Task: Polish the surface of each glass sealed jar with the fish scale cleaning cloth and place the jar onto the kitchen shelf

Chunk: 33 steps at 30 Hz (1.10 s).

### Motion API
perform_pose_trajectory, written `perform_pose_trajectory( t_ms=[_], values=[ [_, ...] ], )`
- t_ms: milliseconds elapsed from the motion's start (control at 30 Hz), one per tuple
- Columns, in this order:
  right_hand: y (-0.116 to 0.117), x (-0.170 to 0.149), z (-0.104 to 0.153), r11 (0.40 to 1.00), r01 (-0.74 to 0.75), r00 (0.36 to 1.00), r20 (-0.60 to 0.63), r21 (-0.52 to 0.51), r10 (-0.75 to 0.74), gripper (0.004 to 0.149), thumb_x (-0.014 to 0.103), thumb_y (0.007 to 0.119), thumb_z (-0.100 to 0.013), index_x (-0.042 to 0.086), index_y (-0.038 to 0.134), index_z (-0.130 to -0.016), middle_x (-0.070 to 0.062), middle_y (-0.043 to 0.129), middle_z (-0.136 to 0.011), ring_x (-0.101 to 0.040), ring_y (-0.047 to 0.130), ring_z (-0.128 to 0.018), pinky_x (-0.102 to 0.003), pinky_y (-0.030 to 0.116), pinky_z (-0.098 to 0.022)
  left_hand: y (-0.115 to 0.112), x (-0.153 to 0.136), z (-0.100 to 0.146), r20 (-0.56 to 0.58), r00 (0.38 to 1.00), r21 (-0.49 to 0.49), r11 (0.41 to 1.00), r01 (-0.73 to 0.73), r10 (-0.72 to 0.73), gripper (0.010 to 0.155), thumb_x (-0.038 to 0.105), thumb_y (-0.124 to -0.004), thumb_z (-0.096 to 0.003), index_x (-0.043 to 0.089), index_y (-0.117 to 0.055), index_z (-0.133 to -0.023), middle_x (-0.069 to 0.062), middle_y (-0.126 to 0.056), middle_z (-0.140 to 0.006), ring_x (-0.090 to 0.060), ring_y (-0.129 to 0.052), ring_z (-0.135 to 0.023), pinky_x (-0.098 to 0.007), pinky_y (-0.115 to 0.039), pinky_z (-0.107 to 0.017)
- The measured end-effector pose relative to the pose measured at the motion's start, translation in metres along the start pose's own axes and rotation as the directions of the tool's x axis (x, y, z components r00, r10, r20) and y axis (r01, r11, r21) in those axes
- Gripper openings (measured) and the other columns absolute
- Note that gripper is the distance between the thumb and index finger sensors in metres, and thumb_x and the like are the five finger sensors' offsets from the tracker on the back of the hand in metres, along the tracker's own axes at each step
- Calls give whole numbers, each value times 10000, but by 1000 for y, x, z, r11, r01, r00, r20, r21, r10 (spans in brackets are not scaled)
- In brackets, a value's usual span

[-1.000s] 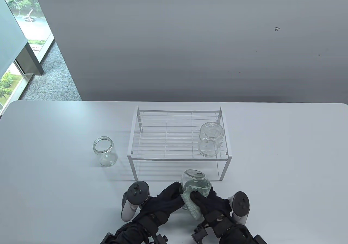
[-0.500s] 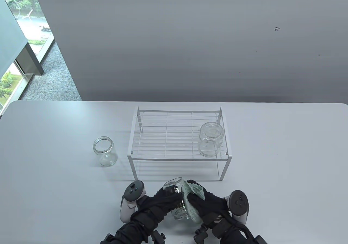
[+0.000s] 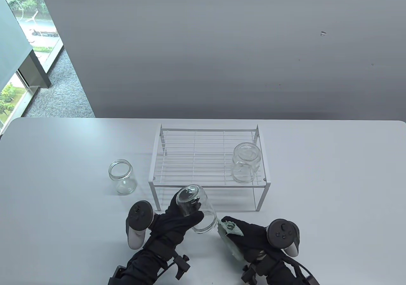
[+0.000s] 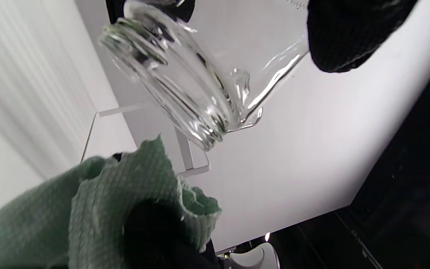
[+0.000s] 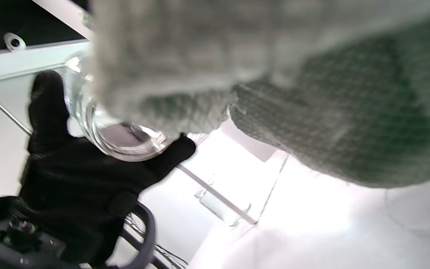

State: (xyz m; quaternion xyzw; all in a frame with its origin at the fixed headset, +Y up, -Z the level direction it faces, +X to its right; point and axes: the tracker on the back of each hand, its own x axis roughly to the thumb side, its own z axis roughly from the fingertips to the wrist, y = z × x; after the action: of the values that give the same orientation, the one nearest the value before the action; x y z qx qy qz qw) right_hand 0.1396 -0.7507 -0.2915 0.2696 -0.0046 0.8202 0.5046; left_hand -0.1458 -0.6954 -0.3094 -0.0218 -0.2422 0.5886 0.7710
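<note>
My left hand (image 3: 185,213) grips a clear glass jar (image 3: 197,213), held tilted above the table just in front of the white wire shelf (image 3: 209,183). In the left wrist view the jar (image 4: 185,78) has its threaded mouth toward the camera. My right hand (image 3: 241,234) pinches the green fish scale cloth (image 3: 231,234) to the right of the jar, no longer touching it. The cloth (image 5: 330,101) fills most of the right wrist view. A second jar (image 3: 245,166) stands on the shelf's right end. A third jar (image 3: 122,177) stands upright on the table left of the shelf.
The white table (image 3: 333,186) reaches a grey wall behind the shelf. The shelf's front left leg (image 3: 156,199) stands close to my left hand. A window is at the far left.
My left hand has carried the jar left and forward, away from the cloth, toward the shelf's front left corner. My right hand has drawn back to the right with the cloth.
</note>
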Motion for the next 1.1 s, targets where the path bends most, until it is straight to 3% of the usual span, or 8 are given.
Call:
perform_pose_trajectory(
  t_ms=[67, 167, 300, 400, 700, 1100],
  values=[
    [-3, -2, 0, 999, -45, 999, -15, 8, 45, 494, 215, 746, -508, -98, 747, -891, -346, 855, -713, -496, 953, -509, -632, 693, -424, 3, 17, -9, 83, 986, 65, 988, 142, -147, 1088, 691, -855, -423, 28, -299, -1083, -237, -565, -1074, -441, -756, -946, -582, -501, -741],
    [-6, -2, 1, 995, -94, 995, -35, 27, 94, 494, 217, 745, -509, -96, 748, -891, -344, 857, -712, -494, 954, -506, -631, 695, -421, 5, 37, -29, 140, 956, 142, 961, 239, -259, 1085, 684, -862, -413, 38, -303, -1083, -221, -566, -1082, -453, -762, -951, -595, -515, -729],
    [-7, -2, 0, 996, -89, 995, -43, 30, 91, 494, 216, 746, -508, -98, 749, -890, -348, 860, -707, -494, 956, -502, -630, 696, -419, 9, 41, -58, 92, 965, 203, 954, 222, -244, 1085, 657, -877, -413, 36, -290, -1081, -228, -543, -1088, -476, -735, -963, -614, -502, -724],
    [-7, -2, 0, 996, -86, 995, -40, 34, 87, 495, 216, 746, -508, -100, 750, -889, -349, 859, -707, -497, 955, -502, -631, 696, -419, 11, 36, -75, 48, 950, 240, 926, 290, -309, 1082, 646, -884, -411, 28, -296, -1077, -235, -547, -1082, -493, -738, -952, -625, -511, -711],
    [-10, -3, -1, 995, -90, 995, -36, 39, 91, 496, 218, 746, -509, -100, 749, -889, -349, 860, -706, -496, 956, -500, -630, 696, -418, 5, 18, -99, -26, 925, 204, 903, 377, -380, 1074, 640, -887, -415, 15, -313, -1073, -255, -572, -1065, -528, -766, -907, -652, -540, -670],
    [-8, -3, -2, 996, -80, 996, -34, 47, 82, 500, 223, 744, -512, -104, 747, -890, -350, 860, -706, -496, 955, -501, -630, 696, -418, -2, 10, -106, -71, 917, 184, 898, 399, -392, 1066, 646, -880, -416, 10, -329, -1071, -266, -592, -1052, -538, -783, -884, -667, -558, -644]
  ],
)
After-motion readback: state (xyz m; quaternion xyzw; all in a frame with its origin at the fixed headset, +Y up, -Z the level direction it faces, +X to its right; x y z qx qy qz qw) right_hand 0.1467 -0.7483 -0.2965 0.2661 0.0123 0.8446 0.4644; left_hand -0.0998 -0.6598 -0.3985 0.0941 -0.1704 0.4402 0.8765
